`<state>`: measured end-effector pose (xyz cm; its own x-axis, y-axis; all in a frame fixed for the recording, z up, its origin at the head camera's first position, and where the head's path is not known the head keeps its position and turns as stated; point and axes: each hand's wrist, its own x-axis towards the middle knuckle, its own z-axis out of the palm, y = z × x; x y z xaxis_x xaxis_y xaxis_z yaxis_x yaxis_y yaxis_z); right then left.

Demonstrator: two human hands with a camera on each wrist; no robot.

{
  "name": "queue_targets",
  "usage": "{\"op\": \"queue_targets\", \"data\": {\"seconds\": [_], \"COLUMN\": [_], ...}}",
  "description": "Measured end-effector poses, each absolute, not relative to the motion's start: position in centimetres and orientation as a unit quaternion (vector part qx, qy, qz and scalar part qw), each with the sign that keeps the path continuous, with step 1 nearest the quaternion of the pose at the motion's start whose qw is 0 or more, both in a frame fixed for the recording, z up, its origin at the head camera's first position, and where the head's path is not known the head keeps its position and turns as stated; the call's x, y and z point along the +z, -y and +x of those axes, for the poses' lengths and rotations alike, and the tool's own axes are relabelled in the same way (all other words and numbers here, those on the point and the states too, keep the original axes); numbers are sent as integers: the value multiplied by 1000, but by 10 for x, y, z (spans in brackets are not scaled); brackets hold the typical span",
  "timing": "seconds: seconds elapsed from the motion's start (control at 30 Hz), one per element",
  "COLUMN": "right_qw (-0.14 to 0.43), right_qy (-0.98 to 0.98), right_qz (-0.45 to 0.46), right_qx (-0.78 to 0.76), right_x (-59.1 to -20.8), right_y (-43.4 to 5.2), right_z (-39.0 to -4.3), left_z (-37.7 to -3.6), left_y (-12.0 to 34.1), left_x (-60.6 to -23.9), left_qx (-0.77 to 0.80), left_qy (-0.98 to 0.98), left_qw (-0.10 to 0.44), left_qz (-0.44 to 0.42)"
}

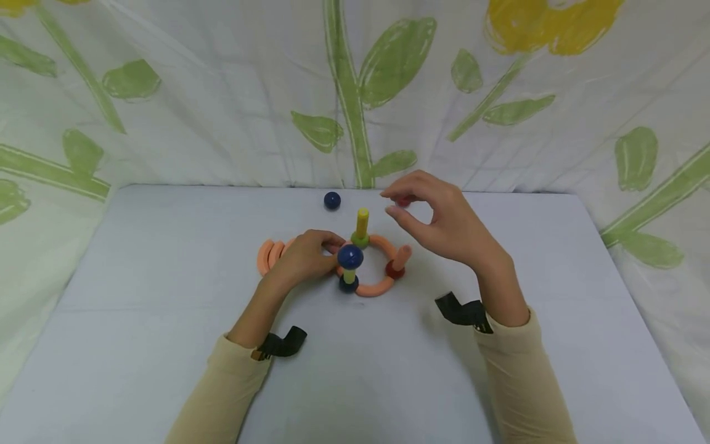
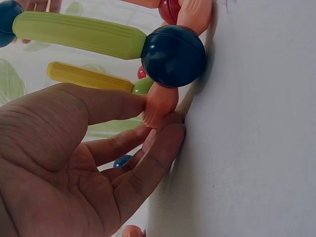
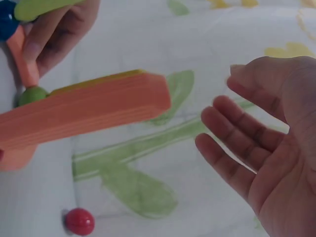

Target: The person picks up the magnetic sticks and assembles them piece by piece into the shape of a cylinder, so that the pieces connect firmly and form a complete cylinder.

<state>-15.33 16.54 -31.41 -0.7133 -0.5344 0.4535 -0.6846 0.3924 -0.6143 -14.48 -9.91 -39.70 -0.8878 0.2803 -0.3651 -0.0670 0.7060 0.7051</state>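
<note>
Presently, the left hand [image 1: 307,256] grasps an orange curved piece [image 2: 160,103], thumb on 1 side and fingers on the other, just beside the lower dark blue ball [image 1: 348,283]. This piece belongs to a ring [image 1: 376,290] lying near the middle of the far half of the white table [image 1: 344,382].

The ring has 3 visible ball joints: the lower dark blue ball, a green ball [image 1: 359,240] and a red ball [image 1: 395,269]. Each carries 1 rod standing up from it: a light green rod [image 1: 349,275] on the dark blue joint, a yellow rod [image 1: 362,223] on the green, an orange rod [image 1: 402,258] on the red. The light green rod is capped by an upper dark blue ball [image 1: 350,256]; the yellow and orange rods have bare tops.

The right hand [image 1: 455,225] is released: it holds nothing, fingers bent and parted from the thumb, raised near the orange rod without contact.

Loose parts noted: 1 dark blue ball [image 1: 332,200] near the table's far edge; 1 red ball [image 3: 80,221], partly hidden behind the right hand in the head view; several spare orange curved pieces [image 1: 265,256] beside the left hand. A flower-patterned curtain [image 1: 222,92] hangs behind.
</note>
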Motion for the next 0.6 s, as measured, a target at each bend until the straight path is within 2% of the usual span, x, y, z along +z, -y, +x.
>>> {"op": "queue_targets", "data": {"seconds": [0.6], "right_qw": [57], "right_qy": [861], "right_qz": [317], "right_qx": [395], "right_x": [-339], "right_y": [-169], "right_z": [-176], "left_z": [-146], "left_y": [98], "left_x": [-400], "left_qx": [376], "left_qy": [-895], "left_qw": [229], "left_qz": [65]}}
